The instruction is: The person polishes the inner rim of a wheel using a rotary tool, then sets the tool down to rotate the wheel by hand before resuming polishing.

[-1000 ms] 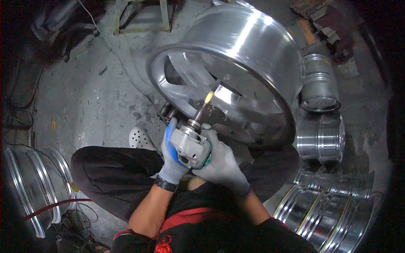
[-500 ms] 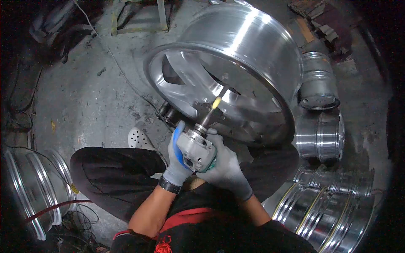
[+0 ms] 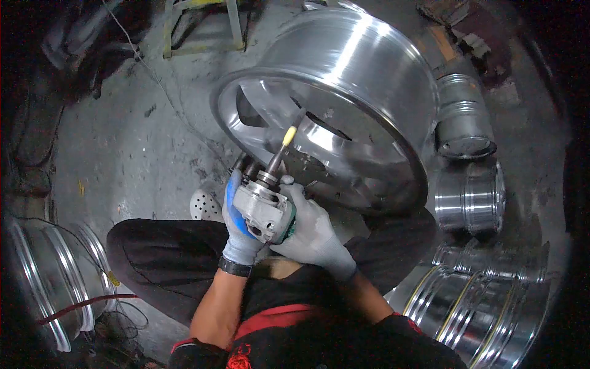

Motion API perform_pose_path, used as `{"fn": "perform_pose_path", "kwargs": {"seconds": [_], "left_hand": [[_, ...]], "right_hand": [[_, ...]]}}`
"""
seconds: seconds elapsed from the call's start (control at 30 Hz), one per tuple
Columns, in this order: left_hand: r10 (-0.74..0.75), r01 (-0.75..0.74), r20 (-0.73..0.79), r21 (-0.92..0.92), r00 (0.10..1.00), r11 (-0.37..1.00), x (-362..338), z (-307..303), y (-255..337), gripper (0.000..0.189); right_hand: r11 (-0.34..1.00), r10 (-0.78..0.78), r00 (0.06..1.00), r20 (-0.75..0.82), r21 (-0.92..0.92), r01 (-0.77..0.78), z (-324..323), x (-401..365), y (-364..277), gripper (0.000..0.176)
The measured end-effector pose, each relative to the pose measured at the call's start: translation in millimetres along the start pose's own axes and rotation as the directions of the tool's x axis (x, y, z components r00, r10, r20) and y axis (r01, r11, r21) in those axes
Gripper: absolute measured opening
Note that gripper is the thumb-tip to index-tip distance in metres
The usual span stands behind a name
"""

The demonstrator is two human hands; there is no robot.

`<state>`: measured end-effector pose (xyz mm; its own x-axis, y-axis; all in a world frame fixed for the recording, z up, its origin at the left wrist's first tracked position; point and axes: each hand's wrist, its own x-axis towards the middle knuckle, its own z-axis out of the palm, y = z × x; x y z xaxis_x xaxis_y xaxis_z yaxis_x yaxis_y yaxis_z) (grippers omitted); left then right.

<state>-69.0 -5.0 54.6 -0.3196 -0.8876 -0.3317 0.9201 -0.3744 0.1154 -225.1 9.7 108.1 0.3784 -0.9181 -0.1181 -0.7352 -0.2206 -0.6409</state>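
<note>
A metal power grinder (image 3: 264,212) with a long shaft and a yellow-banded tip (image 3: 289,136) is held in front of my lap. My left hand (image 3: 238,215), in a grey and blue glove, wraps round its left side. On its right side, my gloved right hand (image 3: 310,230) grips the tool's body. The narrow dark end of the tip lies over the spokes of a large silver wheel rim (image 3: 369,55), which is tilted with its spoked face toward me. Whether the tip touches the metal I cannot tell.
More silver rims stand at the right (image 3: 465,120), (image 3: 470,203) and lower right. Another rim (image 3: 58,264) is at the lower left, near a red cable. A metal stand (image 3: 236,27) is at the top. A white perforated shoe (image 3: 204,205) shows beside my leg.
Both hands and the grinder have moved left. The yellow-banded tip has shifted left and slightly up across the spokes. The large rim has stayed nearly in place.
</note>
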Motion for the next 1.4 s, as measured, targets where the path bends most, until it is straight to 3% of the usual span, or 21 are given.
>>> {"fn": "perform_pose_path", "kwargs": {"seconds": [0.17,0.23,0.3,0.33,0.47,0.67,0.7,0.73,0.9,1.03,1.1,1.17,1.23,1.27,1.3,1.37,1.4], "left_hand": [[-0.079,0.088,0.135,-0.064,0.988,0.994,-7.0,4.9,-15.9,0.082],[-0.100,0.114,0.159,-0.077,0.982,0.991,-4.9,3.4,-21.9,0.081],[-0.169,0.199,0.194,-0.147,0.966,0.969,-3.2,3.2,-27.4,0.077],[-0.224,0.235,0.101,-0.104,0.969,0.967,-3.9,0.9,-27.7,0.076],[-0.216,0.231,0.134,-0.113,0.967,0.966,-3.3,-2.8,-28.0,0.077],[-0.113,0.128,0.191,-0.072,0.975,0.989,-7.5,11.4,-18.4,0.075],[-0.109,0.125,0.192,-0.073,0.975,0.989,-7.9,13.2,-18.2,0.075],[-0.130,0.153,0.189,-0.117,0.973,0.981,-7.8,14.7,-19.1,0.075],[-0.172,0.195,0.156,-0.149,0.973,0.969,-10.5,16.4,-21.7,0.074],[-0.129,0.150,0.212,-0.085,0.969,0.985,-6.0,2.1,-9.0,0.089],[0.021,-0.013,0.145,-0.061,0.989,0.998,-2.3,-5.3,-1.6,0.084],[-0.038,0.035,0.113,0.032,0.993,0.999,-2.0,-6.5,10.4,0.080],[0.048,-0.045,0.030,-0.111,0.998,0.993,-9.9,4.6,21.1,0.080],[0.381,-0.342,0.005,0.450,0.925,0.825,-16.7,-1.0,23.7,0.049],[0.376,-0.339,0.013,0.462,0.927,0.820,-14.7,-8.4,26.6,0.049],[0.247,-0.239,0.099,-0.086,0.964,0.967,-6.7,-20.9,31.8,0.080],[0.498,-0.373,-0.004,0.656,0.867,0.656,-11.4,-0.5,38.5,0.079]], "right_hand": [[0.992,0.067,0.998,0.006,0.105,-0.068,-7.0,-16.0,-1.0,0.094],[0.975,0.219,0.974,0.049,0.035,-0.221,-8.9,-19.6,-0.2,0.092],[0.971,0.233,0.972,0.040,0.051,-0.235,-13.1,-25.8,-1.9,0.090],[0.967,0.244,0.969,0.031,0.063,-0.246,-13.5,-27.8,-2.6,0.089],[0.980,0.180,0.983,-0.028,0.091,-0.177,-6.0,-30.5,4.6,0.087],[0.989,0.109,0.994,-0.009,0.098,-0.108,-6.9,-19.8,0.5,0.084],[0.983,0.167,0.986,0.012,0.080,-0.168,-8.1,-19.1,-2.2,0.083],[0.971,0.229,0.973,0.033,0.059,-0.230,-8.2,-18.2,-3.6,0.083],[0.981,0.182,0.983,0.011,0.061,-0.182,-9.5,-24.5,-0.4,0.084],[0.983,0.156,0.987,0.024,0.094,-0.158,-9.0,-12.1,-9.9,0.085],[0.993,0.091,0.996,-0.009,0.080,-0.090,-1.6,-2.9,-10.7,0.086],[0.997,0.026,0.998,-0.052,0.068,-0.023,-0.2,5.6,-16.2,0.087],[0.996,0.093,0.995,0.026,0.007,-0.093,-8.9,14.3,-33.6,0.088],[0.997,0.071,0.997,-0.021,0.034,-0.070,-4.5,15.1,-33.6,0.089],[0.997,0.072,0.997,-0.033,0.044,-0.071,-2.4,16.9,-33.9,0.089],[0.996,-0.084,0.990,-0.113,0.003,0.085,0.3,22.7,-34.1,0.088],[0.993,-0.112,0.987,-0.113,0.019,0.115,3.9,26.8,-32.7,0.089]]}}
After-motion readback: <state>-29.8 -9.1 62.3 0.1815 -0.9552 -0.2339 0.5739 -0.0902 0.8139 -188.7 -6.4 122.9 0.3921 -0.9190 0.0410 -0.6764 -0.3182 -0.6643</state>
